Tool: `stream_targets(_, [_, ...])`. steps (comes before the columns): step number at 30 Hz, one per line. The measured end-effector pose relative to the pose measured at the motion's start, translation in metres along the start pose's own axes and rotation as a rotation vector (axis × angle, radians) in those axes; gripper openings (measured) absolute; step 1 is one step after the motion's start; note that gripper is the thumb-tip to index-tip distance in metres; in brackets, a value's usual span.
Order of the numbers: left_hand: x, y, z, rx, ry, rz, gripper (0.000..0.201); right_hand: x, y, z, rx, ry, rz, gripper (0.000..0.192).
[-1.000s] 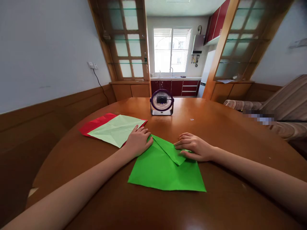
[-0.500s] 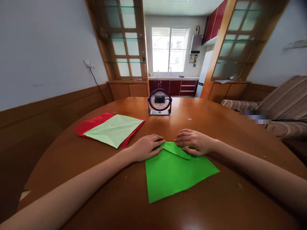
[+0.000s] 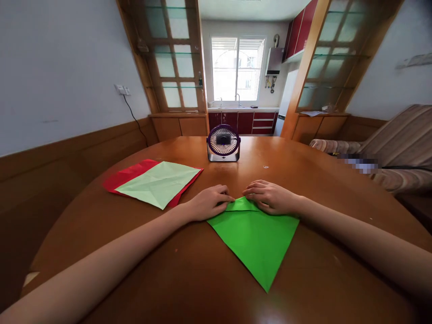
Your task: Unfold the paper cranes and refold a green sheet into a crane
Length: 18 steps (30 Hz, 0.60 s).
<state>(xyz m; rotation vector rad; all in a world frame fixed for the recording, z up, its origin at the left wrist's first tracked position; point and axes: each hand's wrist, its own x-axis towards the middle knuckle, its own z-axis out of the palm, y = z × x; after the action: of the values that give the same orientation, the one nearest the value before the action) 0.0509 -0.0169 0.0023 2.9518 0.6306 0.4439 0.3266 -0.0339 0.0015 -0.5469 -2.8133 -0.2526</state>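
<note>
A bright green sheet of paper (image 3: 259, 245) lies on the table in front of me, with one corner pointing toward me. Along its far side runs a narrow folded strip, whose near edge is roughly level. My left hand (image 3: 211, 202) has its thumb and forefinger closed at the left end of that strip. At the right end, my right hand (image 3: 270, 198) grips the paper, fingers curled over the far edge and thumb on the near side. The paper under both hands is partly hidden.
Left of my hands, a pale green sheet (image 3: 160, 182) lies on top of red paper (image 3: 131, 173). A small purple fan (image 3: 223, 141) stands upright farther back on the brown wooden table (image 3: 162, 265). A striped armchair (image 3: 398, 148) is beyond the table at right.
The green paper has turned clockwise, so its near corner has swung to the right and its folded strip now lies level. Both hands have stayed at its far edge.
</note>
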Motion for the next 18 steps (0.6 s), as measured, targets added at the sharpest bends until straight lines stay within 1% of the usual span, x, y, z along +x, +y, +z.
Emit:
stream_targets(4, [0.011,-0.007,-0.002,-0.035,-0.024,0.041,0.033,-0.005,0.001,0.003,0.062,0.051,0.03,0.037])
stream_targets(8, [0.011,-0.009,-0.008,-0.031,-0.041,0.089,0.033,-0.007,0.001,0.005,0.121,0.069,0.057,0.038])
stream_targets(12, [0.0,-0.01,-0.013,-0.057,-0.038,0.096,0.033,-0.008,0.001,0.005,0.174,0.087,0.066,0.037])
stream_targets(18, [-0.027,-0.012,-0.019,-0.091,-0.02,0.042,0.033,-0.009,0.001,0.007,0.201,0.108,0.066,0.037])
